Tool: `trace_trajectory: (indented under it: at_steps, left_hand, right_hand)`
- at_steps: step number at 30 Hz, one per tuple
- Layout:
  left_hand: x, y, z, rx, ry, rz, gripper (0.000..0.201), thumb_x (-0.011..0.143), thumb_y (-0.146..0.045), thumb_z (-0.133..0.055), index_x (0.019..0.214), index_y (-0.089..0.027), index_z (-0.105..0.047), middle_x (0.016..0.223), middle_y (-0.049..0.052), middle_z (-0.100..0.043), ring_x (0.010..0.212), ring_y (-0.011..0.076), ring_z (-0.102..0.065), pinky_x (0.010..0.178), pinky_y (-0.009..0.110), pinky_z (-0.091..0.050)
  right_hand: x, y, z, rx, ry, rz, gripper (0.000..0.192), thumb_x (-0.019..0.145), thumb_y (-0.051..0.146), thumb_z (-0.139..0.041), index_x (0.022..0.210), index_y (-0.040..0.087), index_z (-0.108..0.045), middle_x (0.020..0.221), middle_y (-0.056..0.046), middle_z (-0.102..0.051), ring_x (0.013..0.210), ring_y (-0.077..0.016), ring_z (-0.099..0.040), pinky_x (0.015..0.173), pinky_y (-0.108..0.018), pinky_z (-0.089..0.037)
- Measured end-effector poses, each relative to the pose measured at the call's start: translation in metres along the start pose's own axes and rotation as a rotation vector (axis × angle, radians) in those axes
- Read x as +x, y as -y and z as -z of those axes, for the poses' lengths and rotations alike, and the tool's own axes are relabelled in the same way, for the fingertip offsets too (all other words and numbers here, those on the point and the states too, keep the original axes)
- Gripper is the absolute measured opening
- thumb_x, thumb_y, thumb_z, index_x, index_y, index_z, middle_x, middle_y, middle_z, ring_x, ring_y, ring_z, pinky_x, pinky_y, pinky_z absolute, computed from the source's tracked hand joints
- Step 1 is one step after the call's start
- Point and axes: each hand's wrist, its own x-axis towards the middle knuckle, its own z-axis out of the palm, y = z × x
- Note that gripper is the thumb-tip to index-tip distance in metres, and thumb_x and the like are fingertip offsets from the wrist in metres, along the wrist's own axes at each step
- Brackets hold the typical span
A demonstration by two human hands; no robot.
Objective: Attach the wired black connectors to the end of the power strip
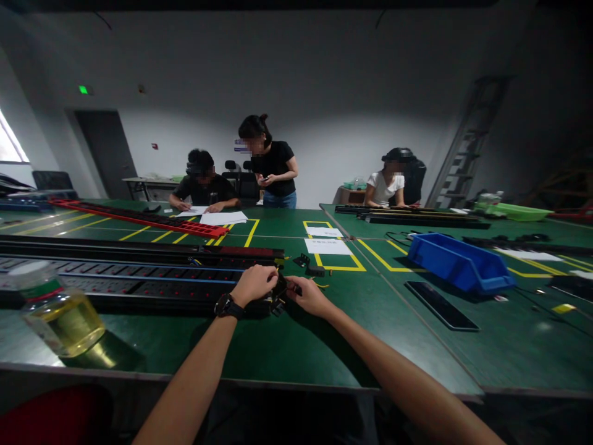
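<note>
- Head view: my left hand (pixel 254 285) is curled on the end of the long black power strip (pixel 139 290).
- My right hand (pixel 308 295) pinches a small black part (pixel 279 301) there.
- Blue bin (pixel 458 262) sits well apart.

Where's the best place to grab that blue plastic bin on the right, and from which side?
Probably grip the blue bin by its long top rim, coming from above: it sits upright and open-topped, its lower scooped front pointing right, with bare green table on its near side.
</note>
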Motion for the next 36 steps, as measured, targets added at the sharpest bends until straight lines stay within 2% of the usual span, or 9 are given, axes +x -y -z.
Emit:
trace_trajectory:
  at_steps: [6,14,22,27,32,36]
  left_hand:
    - [0.001,0.003,-0.002,0.014,-0.003,-0.014,0.027,0.097,-0.028,-0.050,0.100,-0.026,-0.076,0.099,0.006,-0.080,0.090,0.0231,-0.074,0.080,0.028,-0.051]
    - [0.000,0.000,-0.003,0.051,-0.033,0.015,0.028,0.099,-0.027,-0.047,0.101,-0.023,-0.074,0.098,0.010,-0.079,0.092,0.0238,-0.074,0.082,0.029,-0.051]
    - [-0.001,0.001,0.002,-0.033,-0.065,0.067,0.027,0.097,-0.033,-0.054,0.107,-0.027,-0.077,0.098,0.005,-0.080,0.092,0.0220,-0.074,0.080,0.027,-0.052]
    - [0.001,0.004,0.001,-0.080,-0.057,0.050,0.025,0.093,-0.029,-0.057,0.105,-0.026,-0.079,0.095,0.005,-0.080,0.087,0.0205,-0.073,0.080,0.027,-0.052]
    - [0.001,0.006,0.000,-0.078,-0.060,0.048,0.026,0.093,-0.026,-0.056,0.105,-0.025,-0.078,0.095,0.006,-0.080,0.089,0.0215,-0.074,0.079,0.027,-0.052]
    - [0.001,0.005,-0.001,-0.047,-0.059,0.040,0.026,0.094,-0.025,-0.053,0.103,-0.025,-0.077,0.096,0.006,-0.080,0.089,0.0226,-0.074,0.079,0.028,-0.051]
  right_hand:
    - [0.002,-0.007,-0.004,0.054,0.010,0.034,0.050,0.088,0.003,-0.049,0.131,0.018,-0.069,0.109,-0.009,-0.079,0.098,-0.0232,-0.073,0.091,-0.036,-0.055]
    - [0.002,-0.005,-0.005,0.107,0.009,0.002,0.053,0.085,0.002,-0.048,0.132,0.017,-0.069,0.109,-0.009,-0.079,0.100,-0.0236,-0.074,0.094,-0.037,-0.057]
    - [0.005,-0.011,-0.007,0.310,0.071,-0.073,0.078,0.063,-0.004,-0.043,0.133,0.020,-0.067,0.117,-0.007,-0.078,0.111,-0.0224,-0.071,0.104,-0.040,-0.053]
    - [0.007,-0.014,-0.012,0.473,0.133,-0.100,0.089,0.057,-0.002,-0.042,0.142,0.020,-0.060,0.126,-0.008,-0.074,0.122,-0.0220,-0.067,0.108,-0.040,-0.051]
    - [0.007,-0.013,-0.012,0.517,0.135,-0.111,0.090,0.057,-0.002,-0.044,0.143,0.022,-0.059,0.126,-0.008,-0.074,0.123,-0.0237,-0.067,0.107,-0.042,-0.052]
    - [0.007,-0.009,-0.012,0.491,0.120,-0.120,0.086,0.059,-0.001,-0.046,0.141,0.021,-0.060,0.119,-0.008,-0.076,0.116,-0.0231,-0.070,0.103,-0.040,-0.054]
